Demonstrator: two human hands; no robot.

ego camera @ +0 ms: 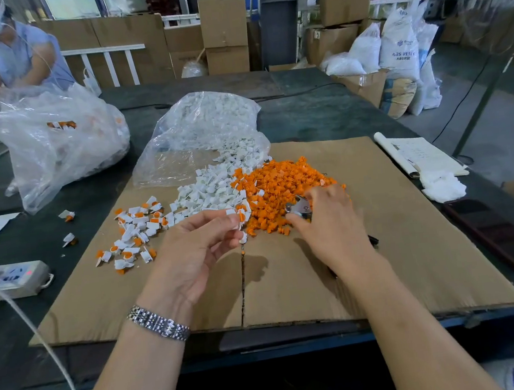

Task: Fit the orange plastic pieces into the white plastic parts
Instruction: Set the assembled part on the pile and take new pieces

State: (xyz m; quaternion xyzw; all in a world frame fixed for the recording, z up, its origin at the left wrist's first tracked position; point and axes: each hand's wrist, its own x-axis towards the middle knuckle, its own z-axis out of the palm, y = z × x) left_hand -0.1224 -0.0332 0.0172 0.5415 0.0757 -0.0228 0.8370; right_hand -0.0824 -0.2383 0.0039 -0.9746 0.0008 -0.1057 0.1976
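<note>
Fingers of your left hand (197, 246) are curled in, and the thumb and fingertips pinch a white part (236, 221) with an orange piece (242, 217) seated in it; a second white part (243, 237) sits lower in the same fingers. You hold them just above the cardboard sheet (399, 242), at the near edge of the piles. Your right hand (325, 219) is closed around a small metal tool (299, 208), its tip pointing toward your left hand, with the knuckles resting against the orange pile (283, 185); the fingers look blurred, so how tightly they close cannot be told. The loose white parts (213, 190) lie just left of the orange pile, spilling out of a clear plastic bag (197, 131). Finished white-and-orange pieces (138, 230) are scattered on the cardboard to your left. A power strip (18, 276) sits on the dark table (304, 115) at the far left.
</note>
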